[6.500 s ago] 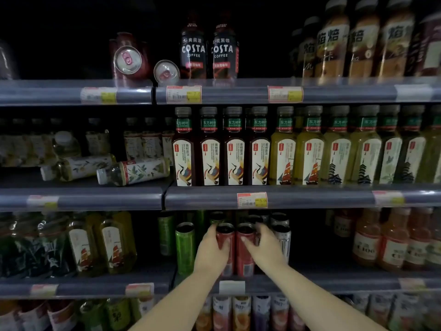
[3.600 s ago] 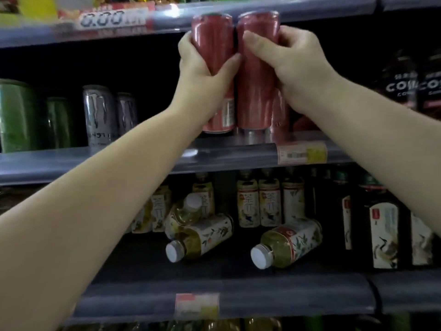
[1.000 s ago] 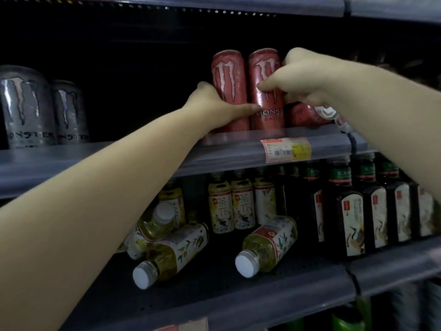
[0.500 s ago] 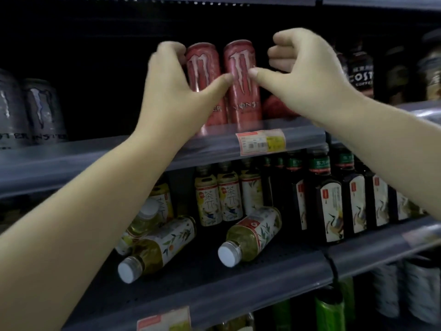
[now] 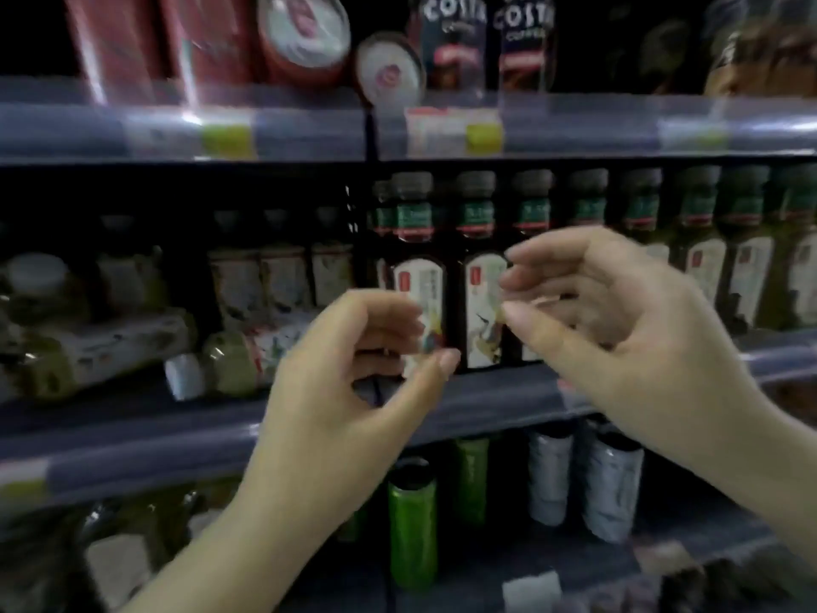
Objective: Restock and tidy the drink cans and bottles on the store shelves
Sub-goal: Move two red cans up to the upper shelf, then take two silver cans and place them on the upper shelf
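My left hand (image 5: 349, 391) and my right hand (image 5: 619, 329) hang in front of the middle shelf, fingers curled and apart, holding nothing. Two red cans (image 5: 154, 37) stand upright on the top shelf at the upper left. Beside them two more red cans (image 5: 305, 37) lie on their sides with their lids facing out. Dark tea bottles (image 5: 415, 276) stand in a row behind my hands. Green cans (image 5: 411, 519) and silver cans (image 5: 610, 488) stand on the lower shelf. The picture is blurred by motion.
Two Costa coffee bottles (image 5: 486, 37) stand on the top shelf. Yellow tea bottles (image 5: 110, 347) lie on their sides at the left of the middle shelf (image 5: 132, 440), with upright ones behind. Price labels (image 5: 451, 130) line the shelf rails.
Both hands have let go of the two red cans, which stay upright on the top shelf, and have dropped to the middle shelf. The view has tilted down and right.
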Tool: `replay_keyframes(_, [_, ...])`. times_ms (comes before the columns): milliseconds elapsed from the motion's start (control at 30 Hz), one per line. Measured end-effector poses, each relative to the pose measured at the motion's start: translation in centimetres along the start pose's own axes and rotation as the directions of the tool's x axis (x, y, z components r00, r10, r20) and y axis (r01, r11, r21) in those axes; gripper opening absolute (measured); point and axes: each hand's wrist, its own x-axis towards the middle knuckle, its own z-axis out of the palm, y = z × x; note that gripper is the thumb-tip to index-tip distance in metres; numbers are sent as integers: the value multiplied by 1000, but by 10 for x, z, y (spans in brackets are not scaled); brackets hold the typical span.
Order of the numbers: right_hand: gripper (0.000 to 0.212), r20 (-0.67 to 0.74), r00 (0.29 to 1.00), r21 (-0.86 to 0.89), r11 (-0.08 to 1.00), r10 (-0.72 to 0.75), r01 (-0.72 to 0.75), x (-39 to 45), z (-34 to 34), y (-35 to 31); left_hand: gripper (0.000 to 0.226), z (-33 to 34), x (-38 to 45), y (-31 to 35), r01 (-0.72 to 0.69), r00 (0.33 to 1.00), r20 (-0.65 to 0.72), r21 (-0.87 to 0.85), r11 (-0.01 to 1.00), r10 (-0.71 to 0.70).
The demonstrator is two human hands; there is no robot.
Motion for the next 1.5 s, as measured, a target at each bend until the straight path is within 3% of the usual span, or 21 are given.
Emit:
replay_keyframes(133, [27, 78, 984, 40, 986, 159, -163, -51, -29, 62, 27, 85, -40, -5, 161, 982, 104, -15, 987, -159])
replay_keyframes(300, [26, 47, 938, 81, 935, 343, -346, -108, -49, 136, 22, 163, -79, -37, 389, 901, 197, 22, 921, -386])
replay_keyframes(467, [37, -83, 878, -10, 881, 471, -473, -147, -60, 202, 33, 220, -98, -84, 495, 843, 173, 118, 861, -509])
replay_keyframes(633, [57, -193, 792, -38, 802, 579, -596, -167, -45, 250, 60, 264, -101, -112, 601, 787, 118, 71, 796, -605])
replay_keyframes(867, [63, 7, 692, -51, 691, 722, -721, -167, -25, 289, 70, 302, -84, -132, 641, 765, 62, 30, 767, -642])
replay_keyframes(1033, [54, -65, 712, -105, 705, 699, -702, -173, -25, 293, 51, 315, -74, -140, 665, 746, 28, 16, 746, -665])
replay_keyframes(1233, [59, -68, 810, -98, 804, 583, -587, -170, -39, 271, 45, 284, -83, -119, 574, 819, 7, -31, 819, -574])
replay_keyframes(1500, [62, 101, 926, 20, 930, 363, -367, -150, -40, 191, 45, 195, -109, -59, 532, 846, 60, -40, 846, -529])
